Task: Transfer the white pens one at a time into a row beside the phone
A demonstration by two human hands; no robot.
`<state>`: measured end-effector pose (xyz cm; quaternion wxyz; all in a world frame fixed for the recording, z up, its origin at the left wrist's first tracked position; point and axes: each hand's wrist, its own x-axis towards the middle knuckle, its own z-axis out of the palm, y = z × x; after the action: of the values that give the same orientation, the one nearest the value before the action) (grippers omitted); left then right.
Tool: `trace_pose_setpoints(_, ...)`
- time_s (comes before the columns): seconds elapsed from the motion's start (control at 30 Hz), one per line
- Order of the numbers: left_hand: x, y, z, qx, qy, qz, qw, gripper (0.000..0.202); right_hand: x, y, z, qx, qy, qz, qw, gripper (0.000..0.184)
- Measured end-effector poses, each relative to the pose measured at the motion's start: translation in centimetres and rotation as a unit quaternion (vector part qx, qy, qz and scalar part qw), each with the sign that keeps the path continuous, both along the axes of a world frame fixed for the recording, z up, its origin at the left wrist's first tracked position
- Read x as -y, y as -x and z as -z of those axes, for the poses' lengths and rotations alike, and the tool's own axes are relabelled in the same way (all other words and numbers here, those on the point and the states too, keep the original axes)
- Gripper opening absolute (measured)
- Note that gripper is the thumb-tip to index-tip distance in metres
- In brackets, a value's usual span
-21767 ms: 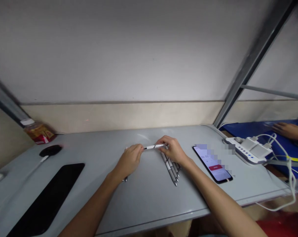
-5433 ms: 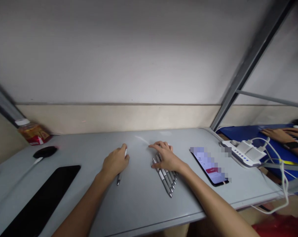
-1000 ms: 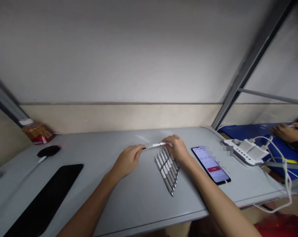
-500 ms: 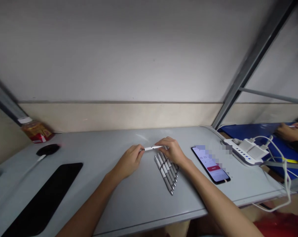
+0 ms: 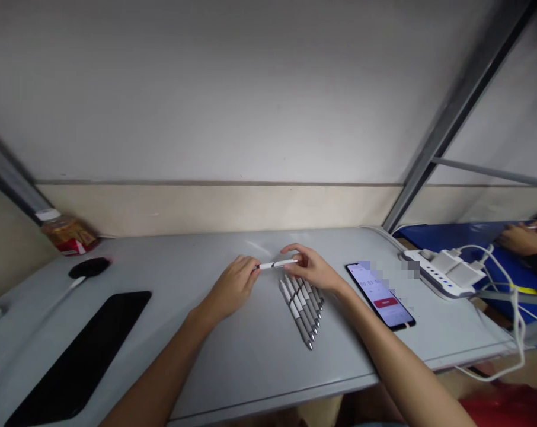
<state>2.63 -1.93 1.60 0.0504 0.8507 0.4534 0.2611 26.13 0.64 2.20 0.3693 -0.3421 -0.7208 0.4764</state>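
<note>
A white pen (image 5: 275, 264) with a dark band is held level above the grey desk, between both hands. My left hand (image 5: 236, 283) is closed around its left end. At the other end, the thumb and bent fingers of my right hand (image 5: 310, 268) pinch the pen, with the index finger raised off it. Several white-and-grey pens (image 5: 303, 311) lie side by side in a slanted row just below my right hand. Their silver tips point toward the desk's front edge, and the hand partly covers the upper ends of some.
Right of the pens lies a phone (image 5: 379, 296) with a lit screen, then a power strip (image 5: 444, 274) with chargers and white cables. A black slab (image 5: 79, 356), a round black pad (image 5: 89, 268) and a bottle (image 5: 68, 232) are left. Another person's hand (image 5: 524, 240) shows far right.
The fingers of my right hand have opened somewhat and the index finger has lifted, showing more of the pen's right end. My left hand keeps its hold.
</note>
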Motion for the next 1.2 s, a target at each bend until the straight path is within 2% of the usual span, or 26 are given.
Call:
trace_pose_setpoints(0.1, 0.18, -0.04, -0.22, 0.005, 0.007, 0.000, 1.000, 0.026, -0.05, -0.22, 0.01, 0.023, 0.010, -0.024, 0.999, 0.027)
trace_pose_setpoints(0.2, 0.36, -0.09, -0.44, 0.010, 0.014, 0.006, 1.000, 0.028, -0.04, -0.21, 0.09, 0.067, 0.010, -0.006, 0.998, 0.040)
trace_pose_setpoints(0.3, 0.40, -0.12, -0.52, 0.020, 0.012, 0.002, 1.000, 0.027, 0.06, -0.14, 0.05, 0.046, -0.013, 0.010, 0.999, 0.030)
trace_pose_setpoints(0.4, 0.37, -0.12, -0.55, 0.021, 0.015, 0.000, 1.000, 0.026, 0.07, -0.09, 0.08, 0.049, -0.007, -0.004, 0.999, 0.030)
trace_pose_setpoints(0.47, 0.34, -0.10, -0.54, 0.016, 0.019, 0.003, 1.000, 0.027, 0.01, -0.06, 0.18, 0.073, 0.007, -0.005, 0.997, 0.040)
trace_pose_setpoints(0.63, 0.28, -0.05, -0.49, 0.011, 0.019, -0.002, 1.000, 0.026, -0.11, -0.03, 0.36, 0.047, -0.016, 0.008, 0.999, 0.033)
trace_pose_setpoints(0.73, 0.32, -0.07, -0.50, 0.013, 0.023, 0.005, 1.000, 0.026, -0.05, -0.02, 0.30, 0.079, 0.014, 0.004, 0.997, 0.043)
trace_pose_setpoints(0.87, 0.43, -0.10, -0.54, 0.015, 0.021, 0.000, 1.000, 0.027, 0.15, 0.02, 0.10, 0.046, -0.019, 0.006, 0.999, 0.035)
trace_pose_setpoints(0.9, 0.46, -0.11, -0.55, 0.016, 0.023, -0.001, 1.000, 0.027, 0.16, 0.02, 0.09, 0.044, -0.019, -0.004, 0.999, 0.037)
trace_pose_setpoints(0.97, 0.51, -0.12, -0.55, 0.017, 0.027, 0.002, 0.999, 0.027, 0.13, 0.05, 0.15, 0.061, 0.000, -0.015, 0.998, 0.031)
trace_pose_setpoints(1.07, 0.52, -0.10, -0.53, 0.018, 0.029, 0.009, 0.999, 0.026, 0.09, 0.14, 0.18, 0.089, 0.012, 0.001, 0.996, 0.046)
trace_pose_setpoints(1.17, 0.46, -0.03, -0.48, 0.012, 0.026, 0.006, 1.000, 0.026, 0.26, 0.19, -0.03, 0.059, -0.030, 0.013, 0.998, 0.031)
trace_pose_setpoints(1.2, 0.44, -0.02, -0.47, 0.009, 0.025, 0.005, 1.000, 0.027, 0.32, 0.19, -0.08, 0.050, -0.042, 0.012, 0.998, 0.031)
